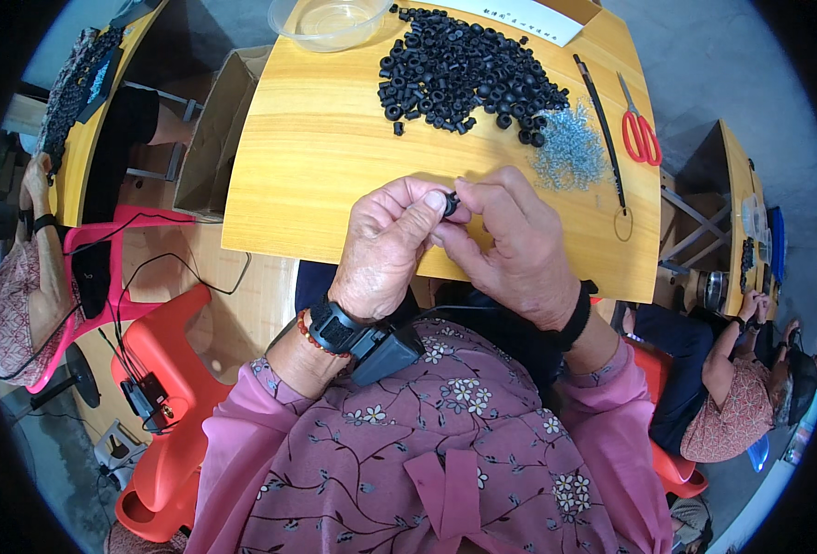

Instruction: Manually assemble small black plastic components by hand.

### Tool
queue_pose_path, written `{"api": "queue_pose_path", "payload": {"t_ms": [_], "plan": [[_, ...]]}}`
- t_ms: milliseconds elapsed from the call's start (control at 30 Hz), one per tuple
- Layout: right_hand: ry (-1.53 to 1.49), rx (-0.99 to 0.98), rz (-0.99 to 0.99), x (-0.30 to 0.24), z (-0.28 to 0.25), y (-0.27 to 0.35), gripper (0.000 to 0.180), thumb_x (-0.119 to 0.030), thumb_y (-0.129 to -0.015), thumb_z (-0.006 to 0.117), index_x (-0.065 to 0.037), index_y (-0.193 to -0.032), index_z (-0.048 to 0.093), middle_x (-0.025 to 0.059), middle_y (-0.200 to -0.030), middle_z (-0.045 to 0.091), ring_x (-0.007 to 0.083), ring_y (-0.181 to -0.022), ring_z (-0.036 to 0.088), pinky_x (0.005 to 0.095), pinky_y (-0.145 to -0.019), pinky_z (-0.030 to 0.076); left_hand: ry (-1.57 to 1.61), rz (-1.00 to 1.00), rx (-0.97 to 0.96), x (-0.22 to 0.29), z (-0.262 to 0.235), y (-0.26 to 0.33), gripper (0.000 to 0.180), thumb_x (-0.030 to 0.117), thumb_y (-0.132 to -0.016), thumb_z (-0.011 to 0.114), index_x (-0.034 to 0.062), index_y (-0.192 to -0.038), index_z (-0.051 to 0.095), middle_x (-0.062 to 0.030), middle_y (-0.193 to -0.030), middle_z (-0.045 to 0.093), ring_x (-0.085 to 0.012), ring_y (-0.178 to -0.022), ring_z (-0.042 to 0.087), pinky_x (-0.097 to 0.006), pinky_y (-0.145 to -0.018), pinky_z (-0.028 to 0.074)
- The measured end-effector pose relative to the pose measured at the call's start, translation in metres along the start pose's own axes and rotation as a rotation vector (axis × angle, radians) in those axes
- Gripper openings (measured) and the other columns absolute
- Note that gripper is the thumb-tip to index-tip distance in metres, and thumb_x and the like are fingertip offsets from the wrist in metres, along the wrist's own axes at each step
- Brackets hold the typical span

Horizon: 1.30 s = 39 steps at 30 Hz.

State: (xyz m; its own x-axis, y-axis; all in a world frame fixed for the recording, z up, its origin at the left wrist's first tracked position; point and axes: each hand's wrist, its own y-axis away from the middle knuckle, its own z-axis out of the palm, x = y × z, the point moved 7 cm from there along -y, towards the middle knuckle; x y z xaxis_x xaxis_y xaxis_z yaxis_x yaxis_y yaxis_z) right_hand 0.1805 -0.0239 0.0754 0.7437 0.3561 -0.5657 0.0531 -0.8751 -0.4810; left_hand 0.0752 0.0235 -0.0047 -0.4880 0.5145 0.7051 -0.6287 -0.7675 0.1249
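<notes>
Above the near edge of the wooden table (307,157), my two hands meet. My left hand (381,240) pinches a small black rubber-like part (450,204) between thumb and fingers. Against the same part, the fingertips of my right hand (524,245) are closed in; anything tiny between them is too small to make out. Beyond the hands lies a heap of small black hollow parts (454,69). To its right is a pile of thin, pale blue-grey pieces (570,152), too fine to name.
A black rod (602,129) and red-handled scissors (640,134) lie at the table's right. A clear plastic bowl (330,23) stands at the far left edge, a cardboard box (219,138) beside the table. Other people sit at tables on both sides; a red chair (173,369) is at lower left.
</notes>
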Motion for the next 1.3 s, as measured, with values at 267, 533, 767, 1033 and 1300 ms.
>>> {"api": "queue_pose_path", "payload": {"t_ms": [267, 533, 767, 1033, 1300], "plan": [[-0.030, 0.066, -0.004, 0.004, 0.007, 0.002, 0.033, -0.004, -0.075, 0.078, -0.002, -0.103, 0.060, 0.0126, -0.082, 0.052, 0.0300, -0.067, 0.058, 0.0393, -0.056, 0.048, 0.057, -0.066, -0.025, 0.002, -0.003, -0.002, 0.017, 0.017, -0.099, 0.061, 0.0002, -0.100, 0.065, -0.0063, -0.096, 0.069, -0.0091, -0.079, 0.060, -0.023, -0.071, 0.047], [0.013, -0.016, -0.018, 0.002, 0.010, 0.004, 0.033, -0.001, -0.077, 0.075, 0.001, -0.105, 0.058, 0.0137, -0.084, 0.053, 0.0317, -0.070, 0.058, 0.0402, -0.057, 0.048, 0.045, -0.082, 0.009, -0.002, -0.006, 0.000, 0.018, 0.018, -0.100, 0.062, 0.0010, -0.098, 0.063, -0.0046, -0.095, 0.067, -0.0103, -0.081, 0.060, -0.026, -0.076, 0.050], [0.011, -0.028, -0.086, 0.000, 0.010, 0.003, 0.033, -0.001, -0.077, 0.074, 0.000, -0.106, 0.058, 0.0130, -0.085, 0.053, 0.0308, -0.071, 0.058, 0.0395, -0.058, 0.048, 0.118, -0.095, -0.020, -0.004, -0.006, 0.000, 0.014, 0.014, -0.100, 0.060, 0.0004, -0.100, 0.063, -0.0050, -0.095, 0.067, -0.0102, -0.082, 0.061, -0.025, -0.075, 0.051], [-0.205, -0.082, 0.102, 0.013, -0.004, 0.003, 0.033, -0.010, -0.073, 0.083, -0.003, -0.098, 0.063, 0.0069, -0.074, 0.050, 0.0203, -0.062, 0.053, 0.0336, -0.052, 0.043, -0.050, -0.198, -0.117, -0.004, -0.006, -0.003, 0.013, 0.013, -0.099, 0.062, 0.0003, -0.101, 0.065, -0.0037, -0.092, 0.067, -0.0084, -0.077, 0.060, -0.023, -0.071, 0.050], [-0.279, -0.054, 0.131, 0.020, 0.003, 0.007, 0.028, -0.005, -0.073, 0.080, -0.003, -0.094, 0.063, 0.0060, -0.070, 0.048, 0.0194, -0.060, 0.051, 0.0326, -0.051, 0.041, -0.053, -0.176, -0.137, -0.003, -0.002, -0.002, 0.016, 0.015, -0.099, 0.063, 0.0001, -0.103, 0.067, -0.0008, -0.086, 0.065, -0.0062, -0.073, 0.058, -0.020, -0.067, 0.048]]}}
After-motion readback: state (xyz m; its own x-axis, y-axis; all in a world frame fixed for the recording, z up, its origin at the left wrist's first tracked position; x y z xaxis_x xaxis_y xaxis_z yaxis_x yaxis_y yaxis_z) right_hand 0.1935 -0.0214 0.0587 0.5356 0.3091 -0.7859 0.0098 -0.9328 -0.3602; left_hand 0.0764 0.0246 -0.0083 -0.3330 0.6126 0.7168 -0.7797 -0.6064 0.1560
